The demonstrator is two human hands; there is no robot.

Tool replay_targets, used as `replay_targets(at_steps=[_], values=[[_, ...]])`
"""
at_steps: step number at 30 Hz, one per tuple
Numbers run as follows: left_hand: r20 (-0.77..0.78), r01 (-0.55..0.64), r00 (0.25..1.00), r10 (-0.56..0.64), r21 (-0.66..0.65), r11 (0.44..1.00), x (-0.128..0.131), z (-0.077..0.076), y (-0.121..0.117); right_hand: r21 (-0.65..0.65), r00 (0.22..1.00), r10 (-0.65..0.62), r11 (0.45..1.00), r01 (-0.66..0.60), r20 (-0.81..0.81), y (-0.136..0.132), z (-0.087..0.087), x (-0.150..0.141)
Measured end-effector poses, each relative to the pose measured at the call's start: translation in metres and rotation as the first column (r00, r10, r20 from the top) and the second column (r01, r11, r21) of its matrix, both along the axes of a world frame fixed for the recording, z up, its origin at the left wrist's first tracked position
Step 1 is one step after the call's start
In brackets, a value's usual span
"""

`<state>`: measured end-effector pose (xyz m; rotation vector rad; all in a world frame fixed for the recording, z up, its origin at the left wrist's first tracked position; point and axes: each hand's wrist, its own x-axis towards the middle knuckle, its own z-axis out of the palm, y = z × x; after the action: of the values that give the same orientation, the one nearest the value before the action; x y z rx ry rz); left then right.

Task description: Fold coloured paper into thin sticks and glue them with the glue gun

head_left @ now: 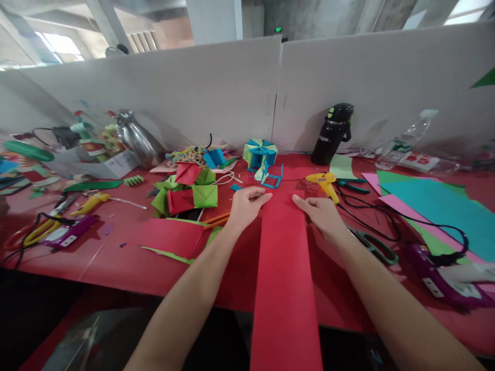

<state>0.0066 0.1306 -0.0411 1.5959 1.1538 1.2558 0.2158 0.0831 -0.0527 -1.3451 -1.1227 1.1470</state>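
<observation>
A long strip of red paper (285,268) runs from the middle of the table toward me and past its front edge. My left hand (249,205) grips the strip's far left corner, thumb on top and fingers curled at the edge. At the far right corner, my right hand (320,212) pinches the paper the same way. Left of the strip lie folded red and green paper pieces (185,190) and flat red paper (172,237). Beyond my right hand sits a yellow glue gun (324,183). Green-handled scissors (373,247) lie beside my right forearm.
Across the back stand a black bottle (332,135), a blue and yellow paper model (260,154) and a steel flask (137,138). Coloured sheets (444,206) and a purple power strip (444,278) with cables occupy the right. Another glue gun (91,202) lies left. A white partition (193,98) rises behind.
</observation>
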Motion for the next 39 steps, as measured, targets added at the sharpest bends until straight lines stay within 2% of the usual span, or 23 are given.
replay_targets(at_steps=[3,5,8,10,13,15,18,20,23,25,27,29,31,34,36,39], values=[[-0.003,-0.034,0.999,0.034,0.002,0.999,-0.002,-0.001,0.002,-0.047,0.971,0.18,0.981,-0.189,-0.158,-0.002,0.002,-0.001],[0.006,-0.043,0.999,0.044,-0.007,0.999,-0.004,-0.001,0.003,-0.091,0.95,0.256,0.957,-0.275,-0.179,-0.003,0.003,-0.001],[0.026,-0.046,0.999,0.046,0.0,0.999,-0.006,-0.001,0.005,-0.087,0.989,0.15,0.985,-0.15,-0.009,-0.004,0.004,-0.002],[0.031,-0.076,0.997,0.075,0.024,0.997,-0.007,-0.001,0.008,-0.051,0.99,0.138,0.989,-0.138,-0.015,-0.006,0.006,-0.002],[0.04,-0.115,0.993,0.113,0.034,0.993,-0.01,-0.002,0.011,-0.079,0.915,0.346,0.926,-0.368,-0.207,-0.009,0.009,-0.003],[0.048,-0.108,0.993,0.107,0.026,0.994,-0.012,-0.003,0.012,-0.108,0.884,0.409,0.891,-0.44,-0.226,-0.009,0.009,-0.004],[0.049,-0.097,0.994,0.095,0.035,0.995,-0.014,-0.003,0.012,-0.108,0.958,0.281,0.952,-0.285,-0.056,-0.009,0.007,-0.005],[0.048,-0.109,0.993,0.107,0.057,0.992,-0.015,-0.003,0.013,-0.083,0.974,0.222,0.971,-0.224,-0.035,-0.009,0.006,-0.007],[0.057,-0.143,0.989,0.139,0.076,0.987,-0.017,-0.001,0.014,-0.094,0.929,0.314,0.937,-0.337,-0.196,-0.01,0.007,-0.007],[0.063,-0.169,0.984,0.165,0.068,0.983,-0.019,0.0,0.015,-0.121,0.896,0.372,0.905,-0.408,-0.242,-0.01,0.007,-0.007],[0.066,-0.189,0.98,0.185,0.057,0.98,-0.021,0.0,0.016,-0.134,0.909,0.37,0.908,-0.397,-0.19,-0.009,0.005,-0.005],[0.077,-0.212,0.975,0.208,0.05,0.976,-0.023,-0.001,0.019,-0.119,0.939,0.322,0.934,-0.336,-0.124,-0.008,0.003,-0.004],[0.107,-0.233,0.968,0.227,0.048,0.971,-0.026,-0.003,0.022,-0.092,0.949,0.287,0.95,-0.299,-0.131,-0.008,0.002,-0.004],[0.153,-0.244,0.96,0.234,0.051,0.968,-0.029,-0.004,0.027,-0.093,0.916,0.344,0.925,-0.368,-0.207,-0.009,0.003,-0.006],[0.162,-0.251,0.957,0.24,0.056,0.966,-0.03,-0.005,0.028,-0.123,0.905,0.38,0.905,-0.406,-0.193,-0.011,0.004,-0.008],[0.164,-0.27,0.953,0.256,0.064,0.961,-0.031,-0.004,0.029,-0.153,0.936,0.329,0.926,-0.346,-0.128,-0.013,0.006,-0.01]])
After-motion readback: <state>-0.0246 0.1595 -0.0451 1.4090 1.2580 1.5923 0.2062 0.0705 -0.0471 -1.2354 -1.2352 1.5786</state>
